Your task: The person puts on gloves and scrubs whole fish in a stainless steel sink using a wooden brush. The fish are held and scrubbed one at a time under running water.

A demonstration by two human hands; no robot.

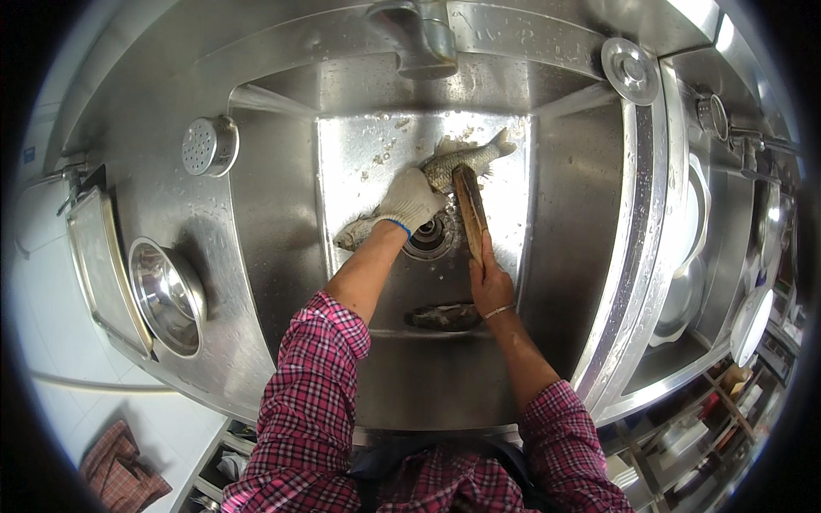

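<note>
My left hand (pixel 412 198), in a white knit glove with a blue cuff, presses down over the middle of a scaly fish (pixel 469 162) on the sink floor. The tail points to the far right. A fish head (pixel 349 234) shows left of the glove; the glove hides whether both parts belong to one fish. My bare right hand (pixel 490 284) is closed round a long wooden-handled tool (pixel 469 205). The tool's far end touches the fish's side, and its working face is hidden. A darker fish (pixel 443 316) lies at the near side of the basin.
Near the glove is the open drain (pixel 429 236). The faucet (pixel 419 38) overhangs the far edge. On the left counter stand a perforated metal strainer (pixel 209 146), a steel bowl (pixel 168 297) and a metal tray (pixel 107 265). A round drain cover (pixel 630 70) sits at far right, beside a dish-filled second basin.
</note>
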